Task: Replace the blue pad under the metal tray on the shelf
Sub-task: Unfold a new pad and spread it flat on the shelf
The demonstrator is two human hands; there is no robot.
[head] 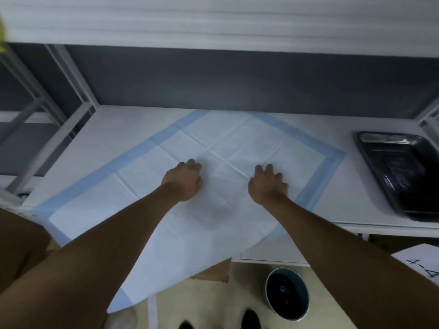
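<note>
Blue-bordered pad (213, 148) lies unfolded on white shelf (118, 129), turned askew; near corner hangs past front edge. Your left hand (184, 181) and right hand (267, 184) press down on pad's white middle, fingers curled, nothing gripped, hands apart. Metal tray (401, 172) sits on same shelf at your right, well clear of pad, empty side up. Below shelf: round bin (287, 293) on floor, your shoe tips near it.
</note>
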